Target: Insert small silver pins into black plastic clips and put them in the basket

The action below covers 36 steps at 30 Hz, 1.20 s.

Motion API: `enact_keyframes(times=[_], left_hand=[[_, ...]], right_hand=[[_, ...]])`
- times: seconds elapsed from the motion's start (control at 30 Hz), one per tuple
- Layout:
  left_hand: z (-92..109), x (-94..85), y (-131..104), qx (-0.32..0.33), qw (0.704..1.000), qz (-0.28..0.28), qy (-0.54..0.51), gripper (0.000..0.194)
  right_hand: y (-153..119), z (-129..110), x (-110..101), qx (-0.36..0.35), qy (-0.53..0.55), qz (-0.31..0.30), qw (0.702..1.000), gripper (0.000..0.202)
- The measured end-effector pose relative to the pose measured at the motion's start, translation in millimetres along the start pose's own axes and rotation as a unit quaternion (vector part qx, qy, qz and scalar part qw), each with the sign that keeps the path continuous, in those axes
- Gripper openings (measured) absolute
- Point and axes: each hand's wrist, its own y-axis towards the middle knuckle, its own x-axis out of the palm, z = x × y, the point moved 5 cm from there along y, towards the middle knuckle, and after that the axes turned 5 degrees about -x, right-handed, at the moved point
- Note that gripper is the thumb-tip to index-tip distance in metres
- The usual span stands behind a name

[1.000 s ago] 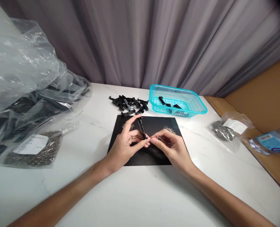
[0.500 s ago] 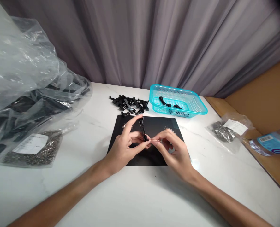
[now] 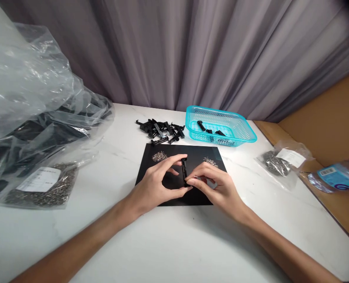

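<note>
- Left hand (image 3: 159, 181): fingers clamped on the two ends of one black part (image 3: 184, 169), held near upright over the black mat (image 3: 174, 199). Risk: an end grip might let the part pivot or spring out if pushed sideways.
- Right hand (image 3: 215, 182): fingertips together at the part's lower end; anything pinched between them was hidden. Risk: a small piece, if held there, could slip and be lost.
- Metal pieces on the mat: left pile (image 3: 159, 156) near its far left corner, right pile (image 3: 210, 161) near its far right. Risk: a trailing knuckle could scatter or mix them.
- Bag of metal pieces (image 3: 53, 192), toward the surface's (image 3: 174, 243) left edge: white label, printed lines, illegible.
- Package (image 3: 336, 177), at the surface's right edge: blue label, barcode, purple loop; no brand readable.
- Smaller bag (image 3: 276, 163), near the right edge: white label, text too small.
- Blue basket (image 3: 249, 134) and heap of black parts (image 3: 161, 129), toward the far edge: no writing made out. Risk: the loose heap might slide if knocked.
</note>
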Motion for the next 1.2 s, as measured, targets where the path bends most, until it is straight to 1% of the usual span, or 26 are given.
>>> enact_keyframes(times=[0.2,0.27,0.4,0.63,0.8,0.93,1.13,1.2], left_hand=[[3,-1.2,1,0.01,1.0,0.007,-0.003,0.074],[3,-0.3,1,0.012,1.0,0.004,-0.002,0.075],[4,2.0,0,0.026,1.0,-0.002,0.017,0.074],[7,3.5,-2,0.079,0.996,0.002,0.038,0.074],[12,3.2,-3,0.109,0.992,-0.002,0.06,0.067],[15,3.2,-3,0.12,0.99,-0.003,0.068,0.063],[12,5.0,-3,0.079,0.994,-0.01,0.07,0.063],[9,6.5,-4,0.08,0.994,-0.011,0.077,0.062]], right_hand=[[0,2,-1,0.014,0.01,-0.044,0.999,0.009],[1,1,-2,0.015,0.005,-0.068,0.998,0.01],[0,-1,-2,0.005,-0.034,-0.12,0.992,0.011],[-1,-1,-3,-0.02,-0.11,-0.168,0.979,0.016],[-1,0,-3,0.003,-0.126,-0.166,0.978,0.019],[-1,8,-1,0.051,-0.106,-0.133,0.984,0.021],[-3,12,4,0.07,-0.086,-0.126,0.986,0.02],[-4,14,6,0.079,-0.096,-0.132,0.983,0.02]])
